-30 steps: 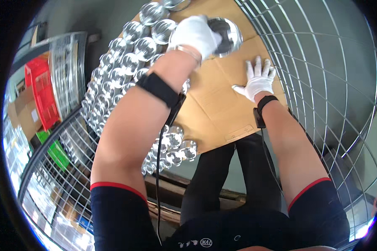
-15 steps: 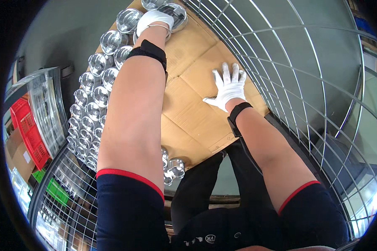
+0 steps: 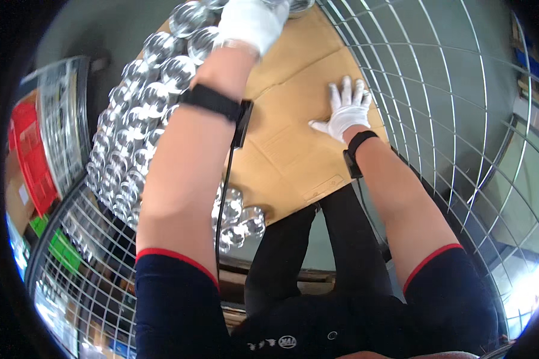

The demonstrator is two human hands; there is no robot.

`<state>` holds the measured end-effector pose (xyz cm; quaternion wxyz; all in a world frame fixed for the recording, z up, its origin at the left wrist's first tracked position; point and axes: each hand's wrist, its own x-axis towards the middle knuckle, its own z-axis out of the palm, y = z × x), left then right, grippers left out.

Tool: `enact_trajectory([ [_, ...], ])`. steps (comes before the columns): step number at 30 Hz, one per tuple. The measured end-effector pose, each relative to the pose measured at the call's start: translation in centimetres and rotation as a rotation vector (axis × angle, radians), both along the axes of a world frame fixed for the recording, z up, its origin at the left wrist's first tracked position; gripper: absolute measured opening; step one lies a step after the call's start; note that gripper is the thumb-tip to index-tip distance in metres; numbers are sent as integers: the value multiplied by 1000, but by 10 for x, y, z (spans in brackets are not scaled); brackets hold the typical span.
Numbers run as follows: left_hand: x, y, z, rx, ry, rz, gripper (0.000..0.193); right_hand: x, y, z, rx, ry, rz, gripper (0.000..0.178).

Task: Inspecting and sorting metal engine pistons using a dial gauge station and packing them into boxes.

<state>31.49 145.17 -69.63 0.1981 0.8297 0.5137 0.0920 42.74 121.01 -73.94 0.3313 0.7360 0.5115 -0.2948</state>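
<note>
A: Head view. Hands?

B: Left hand, white glove: at twelve o'clock, over the far containers; blurred, so whether it grips one cannot be told. Right hand, white glove: between one and two o'clock, fingers spread, palm down on the brown cardboard.

A: Shiny round containers?

B: Many, uncounted. Main lot: close-packed rows at ten o'clock, running up toward twelve. Smaller cluster: seven o'clock, by the cardboard's near edge. Single container: twelve o'clock, near the left hand's fingers.

A: Extent done?

B: Judged by layout, left side stocked in rows; brown cardboard shows through the middle and right. Whether the lot is complete cannot be told.

A: Surroundings?

B: Wire mesh, two o'clock. Red crate, nine o'clock.
</note>
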Motion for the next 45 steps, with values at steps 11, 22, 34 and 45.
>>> enact_trajectory([
  [11, -374, -420, 187, -1015, 251, 683, 40, -63, -46, 144, -26, 473, -259, 68],
  [22, -355, -650, 334, -1079, -225, 1312, 45, -147, -29, 301, -160, 459, 210, 56],
  [34, -329, -797, 451, -710, -544, 1807, 47, -428, -73, 411, -73, 1122, 726, 39],
  [45, -466, -999, 547, -33, -635, 2170, 35, -725, -522, 653, -310, 1532, 1823, 51],
])
